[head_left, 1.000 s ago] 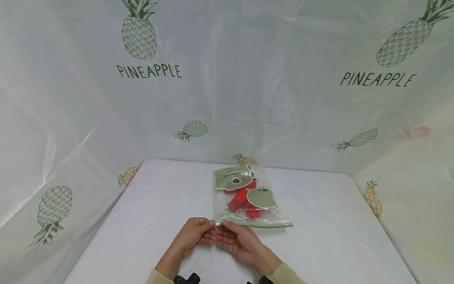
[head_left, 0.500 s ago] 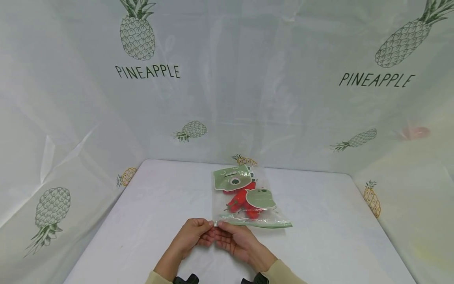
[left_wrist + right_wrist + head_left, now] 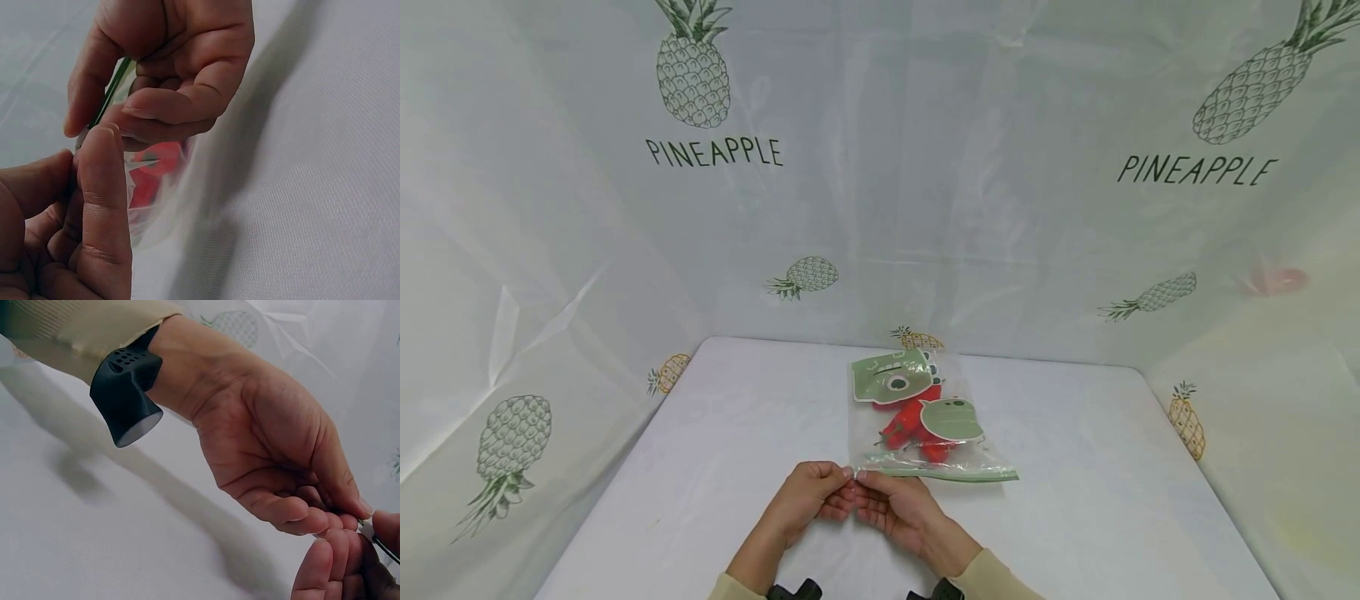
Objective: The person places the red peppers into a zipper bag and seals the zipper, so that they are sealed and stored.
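Observation:
A clear zip bag (image 3: 955, 419) with green cartoon-face prints lies flat near the back middle of the table, several red peppers (image 3: 904, 423) inside it. Its green zip strip (image 3: 977, 478) faces the person. At the strip's left end my left hand (image 3: 807, 500) pinches the corner between thumb and fingers. Right beside it, my right hand (image 3: 904, 510) pinches the same strip, thumb on top. Between the thumbs in the right wrist view sits a small white zip slider (image 3: 367, 529). Fingertips of both hands nearly meet, hiding part of the bag's corner.
The white table (image 3: 745, 400) ends at a back edge against a hanging sheet (image 3: 925, 183) printed with pineapples. Similar sheeting rises on both sides. Black wrist devices (image 3: 796, 590) sit at the tan sleeves (image 3: 1000, 579).
My right hand has shifted slightly left, bringing its thumb closer to the left thumb, and less of the white slider shows between them. The left hand and bag stay almost still.

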A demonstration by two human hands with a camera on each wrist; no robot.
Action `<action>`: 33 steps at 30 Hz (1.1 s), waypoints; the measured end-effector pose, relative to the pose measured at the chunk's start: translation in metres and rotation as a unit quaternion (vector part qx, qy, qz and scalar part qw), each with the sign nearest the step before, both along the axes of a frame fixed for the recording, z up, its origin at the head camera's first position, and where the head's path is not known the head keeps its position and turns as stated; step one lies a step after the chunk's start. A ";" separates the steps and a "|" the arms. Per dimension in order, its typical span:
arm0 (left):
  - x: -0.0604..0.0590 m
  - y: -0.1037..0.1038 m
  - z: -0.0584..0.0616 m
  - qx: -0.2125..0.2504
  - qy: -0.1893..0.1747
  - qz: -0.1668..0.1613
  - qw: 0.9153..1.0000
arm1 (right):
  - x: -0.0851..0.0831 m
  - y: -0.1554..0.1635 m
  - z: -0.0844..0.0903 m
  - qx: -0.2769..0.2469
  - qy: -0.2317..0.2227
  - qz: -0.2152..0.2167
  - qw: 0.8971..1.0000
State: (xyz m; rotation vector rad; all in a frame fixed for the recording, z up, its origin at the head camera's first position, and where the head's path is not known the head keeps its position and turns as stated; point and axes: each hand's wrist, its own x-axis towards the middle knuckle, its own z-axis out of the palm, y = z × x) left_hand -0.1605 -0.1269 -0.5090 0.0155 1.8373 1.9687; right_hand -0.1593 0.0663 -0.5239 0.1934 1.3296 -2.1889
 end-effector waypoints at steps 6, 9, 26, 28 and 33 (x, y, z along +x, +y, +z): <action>-0.001 0.000 -0.004 -0.002 0.004 0.004 1.000 | 0.001 -0.001 0.000 0.002 -0.004 -0.009 1.000; -0.001 0.001 -0.004 0.000 0.002 0.007 1.000 | 0.001 -0.001 -0.001 0.002 -0.003 -0.012 1.000; -0.001 0.004 -0.003 0.003 0.003 0.032 0.999 | 0.000 0.001 0.001 0.007 -0.008 -0.027 1.000; -0.001 0.004 -0.003 0.005 0.001 0.036 0.999 | 0.000 0.002 0.002 0.006 -0.009 -0.029 1.000; 0.000 0.003 -0.003 0.010 0.000 0.040 0.999 | 0.000 0.003 0.003 0.008 -0.011 -0.035 0.999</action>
